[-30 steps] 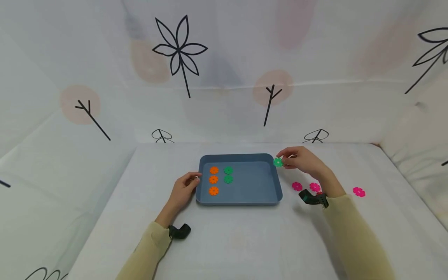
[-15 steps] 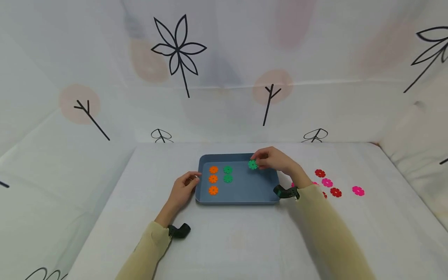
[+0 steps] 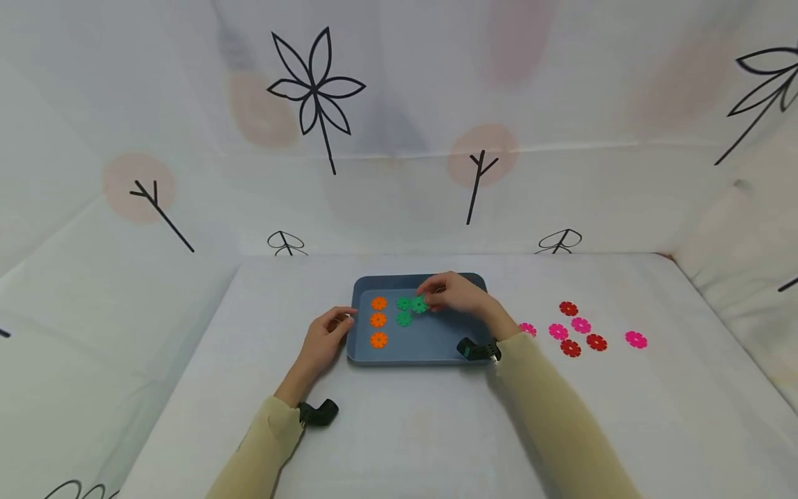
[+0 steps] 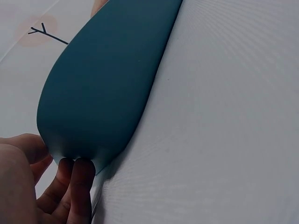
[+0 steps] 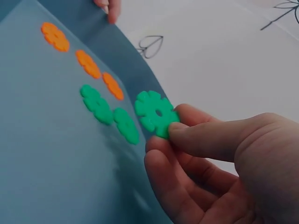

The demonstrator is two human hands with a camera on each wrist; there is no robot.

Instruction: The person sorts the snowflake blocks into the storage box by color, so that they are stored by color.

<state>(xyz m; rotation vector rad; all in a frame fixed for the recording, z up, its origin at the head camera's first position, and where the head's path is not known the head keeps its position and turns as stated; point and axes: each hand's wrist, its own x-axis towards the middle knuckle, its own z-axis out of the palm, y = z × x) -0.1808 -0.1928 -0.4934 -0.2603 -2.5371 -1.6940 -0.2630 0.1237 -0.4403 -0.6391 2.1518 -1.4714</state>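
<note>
A blue-grey tray (image 3: 445,339) lies on the table. Three orange flower-shaped discs (image 3: 378,320) form a column at its left side. Beside them are two green flower-shaped discs (image 3: 404,319). My right hand (image 3: 458,292) reaches over the tray and pinches another green flower-shaped disc (image 5: 156,113) between thumb and fingertips. In the head view this held disc partly overlaps the upper green one; the right wrist view shows it raised above the tray floor. My left hand (image 3: 324,339) rests its fingertips (image 4: 83,168) against the tray's left end.
Right of the tray, several pink flower-shaped discs (image 3: 636,339) and red flower-shaped discs (image 3: 596,342) lie scattered on the white table (image 3: 399,430). The right forearm passes between them and the tray. White printed cloth (image 3: 399,201) hangs behind and at the sides.
My right hand has carried the green disc leftward from beyond the tray's right rim to beside the two green ones. My left hand has stayed at the tray's left end.
</note>
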